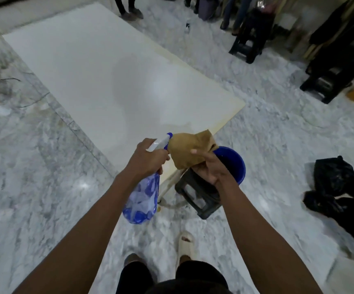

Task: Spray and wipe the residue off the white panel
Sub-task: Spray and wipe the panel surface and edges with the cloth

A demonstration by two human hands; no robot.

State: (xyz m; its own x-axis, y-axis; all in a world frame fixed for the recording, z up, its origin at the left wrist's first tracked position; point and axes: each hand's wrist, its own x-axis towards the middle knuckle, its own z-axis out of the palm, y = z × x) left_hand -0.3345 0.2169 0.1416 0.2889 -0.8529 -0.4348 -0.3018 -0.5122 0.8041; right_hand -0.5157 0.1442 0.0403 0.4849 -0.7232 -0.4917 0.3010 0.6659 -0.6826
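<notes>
Standing at the white panel's near corner, the left hand grips the spray bottle and the right hand pinches the brown cloth, wiping seemingly not yet begun here.

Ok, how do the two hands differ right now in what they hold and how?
The left hand grips the blue spray bottle by its neck, nozzle toward the white panel. The right hand pinches a brown cloth, held up above the blue bucket. Both are raised at the panel's near corner.
</notes>
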